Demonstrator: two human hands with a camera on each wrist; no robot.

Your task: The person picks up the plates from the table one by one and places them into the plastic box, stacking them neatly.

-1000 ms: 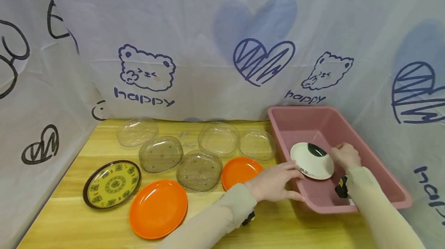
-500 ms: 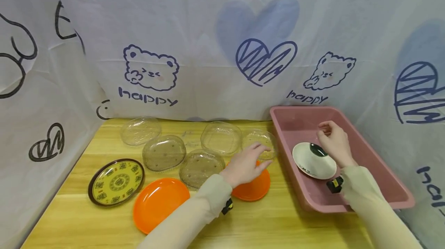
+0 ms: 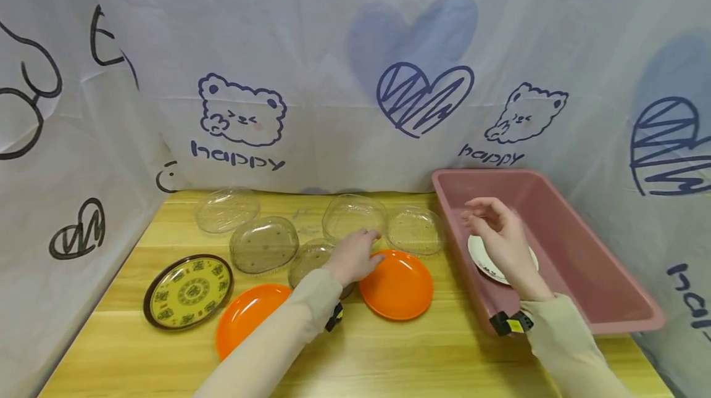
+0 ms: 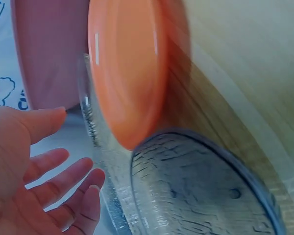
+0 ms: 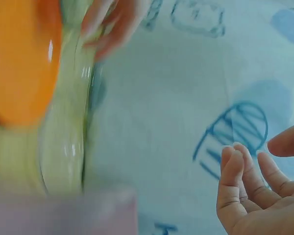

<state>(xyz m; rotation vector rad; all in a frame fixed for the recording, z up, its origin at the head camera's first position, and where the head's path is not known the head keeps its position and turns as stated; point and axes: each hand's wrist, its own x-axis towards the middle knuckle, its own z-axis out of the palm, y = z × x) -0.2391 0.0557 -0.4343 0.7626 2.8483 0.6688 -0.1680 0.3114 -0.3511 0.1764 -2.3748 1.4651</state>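
My left hand [image 3: 351,257] hovers above the table, its fingers relaxed and holding nothing. Below it lies a smoky clear plate [image 3: 305,262], partly hidden by the hand; in the left wrist view this plate [image 4: 201,191] shows beside an orange plate [image 4: 127,63]. That orange plate [image 3: 397,287] sits just right of the left hand in the head view. Over the left side of a pink plastic basin [image 3: 589,244] is my right hand [image 3: 500,244], fingers bent loosely around nothing. Under it, a white plate [image 3: 489,265] rests in the basin, partly covered by the hand.
At the left lie a yellow patterned plate [image 3: 189,292] with a brown rim and another orange plate [image 3: 250,315]. Several clear plates stand behind, among them a smoky one [image 3: 263,245] and a colourless one [image 3: 413,230]. A printed cloth [image 3: 333,139] hangs behind the table.
My left hand has left the basin's edge and moved left over the plates. The right hand has risen from inside the basin and shifted left, leaving the white plate there.
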